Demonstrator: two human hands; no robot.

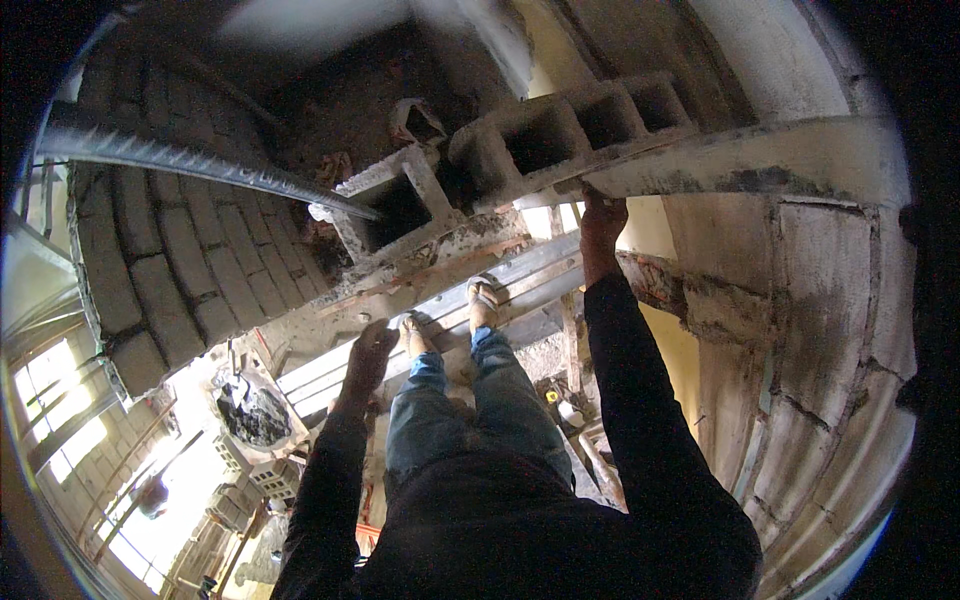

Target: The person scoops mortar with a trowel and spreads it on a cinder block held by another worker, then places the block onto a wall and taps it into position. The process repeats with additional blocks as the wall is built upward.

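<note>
- here, the right hand (600,222) is reaching up to the hollow blocks (560,135) on the wall top, fingers pressing flat under the row's edge.
- the left hand (368,352) is resting low by the plank (440,312), fingers curling loosely on nothing.
- one block (392,205) is sitting apart and tilted beside the rebar (180,160).
- the course is looking partly laid; the mortar tub (252,415) below is waiting, still holding mix.

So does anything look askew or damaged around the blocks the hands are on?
Yes: the single hollow block sits tilted, apart from the row of hollow blocks that the right hand touches. Left hand rests on the plank.
</note>
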